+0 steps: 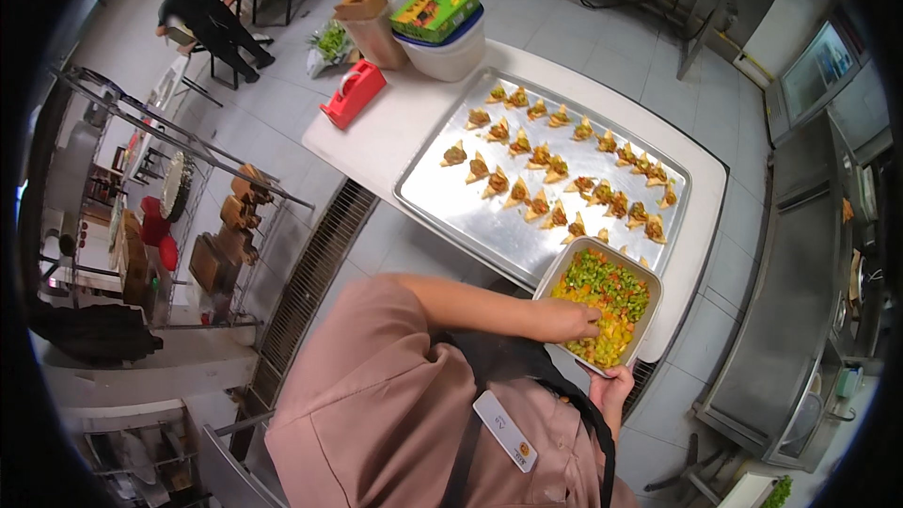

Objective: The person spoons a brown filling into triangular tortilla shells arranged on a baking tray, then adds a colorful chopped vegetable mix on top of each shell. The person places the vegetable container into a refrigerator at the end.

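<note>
My right hand (613,389) grips the near edge of a deep rectangular pan (649,331), tilted at the near side of the table. Inside it lie diced green vegetables with red bits (607,280) and yellow diced pieces (602,350). My left hand (568,320) reaches across my body into the pan, its fingers closed in the yellow dice; the fingertips are partly hidden. Just beyond is a large metal baking tray (451,212) with rows of small triangular chips (538,204), each with a brown and green topping. The pan overlaps the tray's near right corner.
The white table (691,254) also bears a red tape dispenser (354,94), a brown-filled tub (372,33) and a white tub (451,58) under a green box (435,11). Steel counters (767,292) stand right, wire shelving (179,146) left. A person in black (212,23) stands far left.
</note>
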Tool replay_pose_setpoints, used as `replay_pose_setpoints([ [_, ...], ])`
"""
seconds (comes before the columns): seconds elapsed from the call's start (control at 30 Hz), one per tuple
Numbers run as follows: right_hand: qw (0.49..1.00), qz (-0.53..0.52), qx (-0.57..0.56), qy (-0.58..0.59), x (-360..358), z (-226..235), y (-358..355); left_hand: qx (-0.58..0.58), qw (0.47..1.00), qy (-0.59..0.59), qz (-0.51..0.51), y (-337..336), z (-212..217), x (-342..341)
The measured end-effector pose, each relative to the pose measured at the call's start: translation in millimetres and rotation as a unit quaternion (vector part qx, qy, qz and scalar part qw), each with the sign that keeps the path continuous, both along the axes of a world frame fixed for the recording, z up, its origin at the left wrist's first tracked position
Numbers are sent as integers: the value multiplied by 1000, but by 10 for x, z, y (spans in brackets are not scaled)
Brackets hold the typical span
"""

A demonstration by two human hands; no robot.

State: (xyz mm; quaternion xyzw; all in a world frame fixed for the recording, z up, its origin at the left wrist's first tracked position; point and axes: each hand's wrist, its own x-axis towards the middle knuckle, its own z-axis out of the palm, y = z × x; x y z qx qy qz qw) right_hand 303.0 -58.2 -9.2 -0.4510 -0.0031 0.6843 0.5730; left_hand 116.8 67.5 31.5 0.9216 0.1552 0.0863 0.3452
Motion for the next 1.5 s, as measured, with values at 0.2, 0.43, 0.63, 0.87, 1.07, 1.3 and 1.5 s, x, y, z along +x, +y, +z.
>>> replay_pose_setpoints([
  [0.2,999,31,-13,-38,-434,717,60,-63,997,25,22,68,542,-485],
  [0.43,999,-49,9,-11,-1143,838,173,-124,986,-103,53,517,586,-1063],
  [0.63,996,-82,16,-6,-1871,672,450,-175,973,-146,37,850,451,-1587],
  [0.87,994,-107,0,27,-2401,689,597,-456,888,-42,41,1210,466,-1977],
  [1.07,994,-106,40,-6,-2480,615,298,-570,820,-2,56,1134,463,-2103],
  [1.3,981,-161,-43,-99,-2411,902,138,-619,763,-63,175,1733,93,-2584],
  [1.5,966,-207,-65,-140,-2401,1128,12,-397,848,9,352,2478,-512,-3138],
])
